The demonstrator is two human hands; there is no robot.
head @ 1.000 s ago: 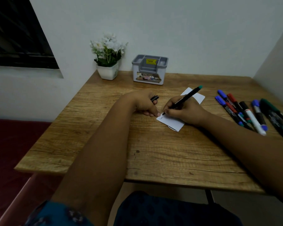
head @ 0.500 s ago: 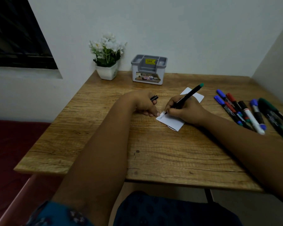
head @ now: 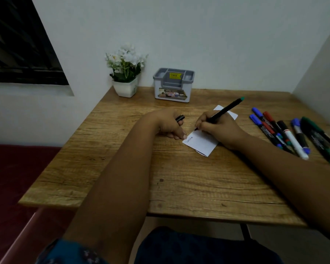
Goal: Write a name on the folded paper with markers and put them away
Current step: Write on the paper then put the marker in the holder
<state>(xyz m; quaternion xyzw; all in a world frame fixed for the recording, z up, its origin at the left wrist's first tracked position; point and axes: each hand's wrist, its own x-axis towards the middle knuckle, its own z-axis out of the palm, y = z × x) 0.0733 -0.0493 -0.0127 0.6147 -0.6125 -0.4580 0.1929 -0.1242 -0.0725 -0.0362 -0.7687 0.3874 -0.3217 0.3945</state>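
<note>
The right hand (head: pixel 220 128) pinches the light, stiff marker (head: pixel 224 112) low near its tip, while the left hand (head: pixel 171 126) – curled round a cap (head: pixel 180 118) – pins the flimsy, slide-prone folded paper (head: pixel 200 143) just beside that grip.

A white pot of white flowers (head: pixel 125 73) is set at the far left corner of the wooden bench (head: pixel 122 168). Left of the bench, a dark window (head: pixel 21 50) is seen in the wall, a red surface (head: pixel 13 178) below it.
</note>
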